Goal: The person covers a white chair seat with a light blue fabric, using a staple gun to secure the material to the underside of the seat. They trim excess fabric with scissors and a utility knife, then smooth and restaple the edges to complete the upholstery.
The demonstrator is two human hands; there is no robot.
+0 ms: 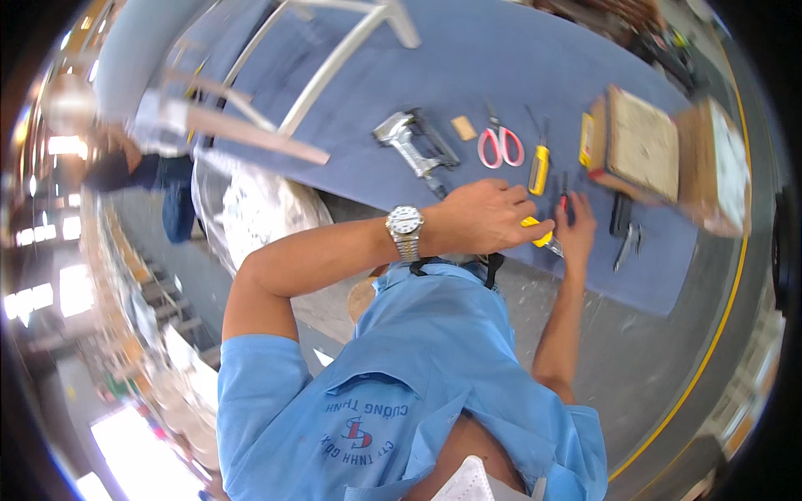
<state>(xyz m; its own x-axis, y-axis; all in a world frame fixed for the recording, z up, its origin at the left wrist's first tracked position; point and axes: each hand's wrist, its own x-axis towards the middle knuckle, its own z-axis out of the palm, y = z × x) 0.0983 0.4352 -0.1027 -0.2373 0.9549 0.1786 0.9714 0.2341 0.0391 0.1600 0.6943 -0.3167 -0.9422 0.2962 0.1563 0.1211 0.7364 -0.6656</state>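
The left hand (489, 215), wristwatch (405, 231) on its wrist, has its fingers curled together around the yellow handle of a utility knife (540, 236), with the thumb pressed near the handle's front end; the right hand (577, 224) lies just beyond those fingertips, its fingers together and flat, though whether they pin something small beneath them I cannot tell. It reads as a step of readying the knife, perhaps setting or changing its blade, at the near edge of the blue-covered worktable (501, 58). Whatever follows likely calls for a firm, steady hold on the handle while the other fingers keep clear of the metal tip, since the two hands are almost touching. The knife itself shows only as a short yellow body with a grey tip poking out between the two hands; most of it is hidden by the curled fingers. Just past the fingertips, farther onto the table, lie a second yellow knife (539, 169) and red-handled scissors (499, 145); beyond the knuckles of the left hand rests a grey staple gun (415, 144). Beyond the right hand's fingers stand two flat wooden-edged blocks (642, 144), and dark small tools (625, 227) lie just beside them. A pale wooden chair frame (284, 92) lies well away across the table.
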